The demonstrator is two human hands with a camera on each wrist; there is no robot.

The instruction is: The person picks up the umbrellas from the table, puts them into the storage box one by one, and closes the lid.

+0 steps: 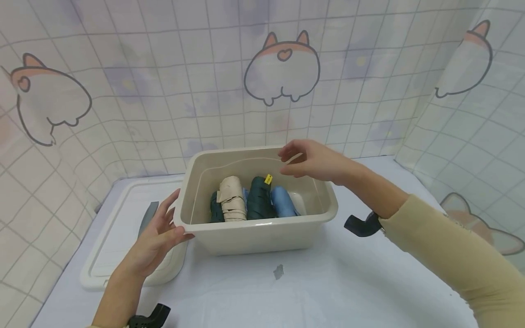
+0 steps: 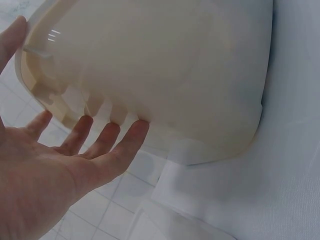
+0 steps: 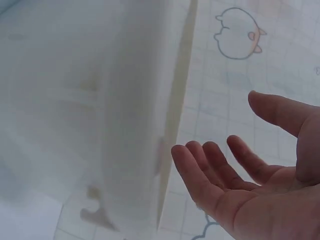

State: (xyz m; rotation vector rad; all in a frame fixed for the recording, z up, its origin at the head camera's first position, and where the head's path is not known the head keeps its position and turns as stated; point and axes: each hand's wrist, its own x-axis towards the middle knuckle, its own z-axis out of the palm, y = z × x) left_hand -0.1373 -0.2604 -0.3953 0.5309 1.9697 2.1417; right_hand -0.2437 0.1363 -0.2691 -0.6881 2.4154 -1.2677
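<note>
A cream plastic storage bin stands on the table, rolled fabric bundles inside. From left to right lie a dark roll, a beige roll, a dark green roll with a yellow tag, and a blue roll. My left hand holds the bin's front left corner, thumb at the rim and fingers against the side wall. Above the bin's back right part hovers my right hand, its fingers loosely bent around nothing. The bin hides what lies beneath the rolls.
A white lid with a grey handle lies to the left, partly behind my left hand. The white table has a small grey patch in front of the bin. Patterned cloth walls enclose the back and sides.
</note>
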